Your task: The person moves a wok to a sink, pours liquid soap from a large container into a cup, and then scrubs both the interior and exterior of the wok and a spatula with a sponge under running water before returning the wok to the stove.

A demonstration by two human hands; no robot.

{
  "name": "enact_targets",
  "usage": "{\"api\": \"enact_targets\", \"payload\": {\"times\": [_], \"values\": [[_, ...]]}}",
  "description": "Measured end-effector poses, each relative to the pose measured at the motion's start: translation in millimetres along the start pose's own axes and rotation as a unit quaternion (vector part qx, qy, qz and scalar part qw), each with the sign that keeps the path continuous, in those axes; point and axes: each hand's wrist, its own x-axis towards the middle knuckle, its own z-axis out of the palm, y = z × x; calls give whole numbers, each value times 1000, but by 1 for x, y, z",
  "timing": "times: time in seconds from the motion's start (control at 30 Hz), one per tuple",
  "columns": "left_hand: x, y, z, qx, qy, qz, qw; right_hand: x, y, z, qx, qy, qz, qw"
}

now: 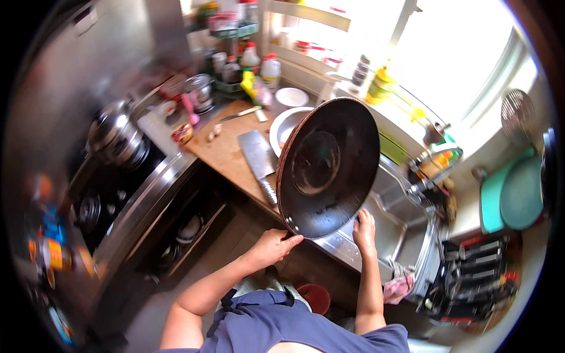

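A large dark wok (329, 170) is held up in front of me, tilted so that its worn inner face shows. My left hand (274, 247) is closed round the wok's handle, thumb lying along it by the two rivets. At the wok's lower right edge is my right hand (365, 230), fingers closed against the rim; the wok partly hides the grip. Behind the wok, a cleaver (256, 159) lies on the wooden cutting board (226, 154). A white bowl (283, 128) is partly covered by the wok. The steel sink (385, 220) lies beneath its right side.
To the left, a pot (118, 138) stands on the black stove (103, 188). A small knife (240, 114) and garlic cloves (214, 133) lie on the board. An open drawer (191, 235) shows below the counter. A cutlery rack (474, 276) is at right, a red bucket (315, 298) on the floor.
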Motion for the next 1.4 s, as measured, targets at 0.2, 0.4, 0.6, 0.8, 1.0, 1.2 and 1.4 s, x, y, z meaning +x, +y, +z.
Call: {"api": "enact_targets", "payload": {"times": [0.2,0.4,0.6,0.8,1.0,1.2,1.4], "values": [[-94,-24,-43,-179,6,-74,981,3,-79,-4,183,-180,-40,966],[-208,-76,-92,-300,98,-93,944,4,-196,32,29,-277,-82,957],[-322,-141,-148,-414,219,-41,883,-35,-311,86,-91,-144,-259,951],[-410,-190,-237,-456,309,21,834,-106,-461,131,281,-441,-211,826],[-444,-225,-329,-475,365,107,793,-146,-595,131,298,-544,-288,730],[-435,-254,-415,-499,391,152,758,-130,-708,155,363,-527,-329,694],[-415,-263,-473,-526,400,154,734,-109,-787,208,402,-497,-353,683]]}}
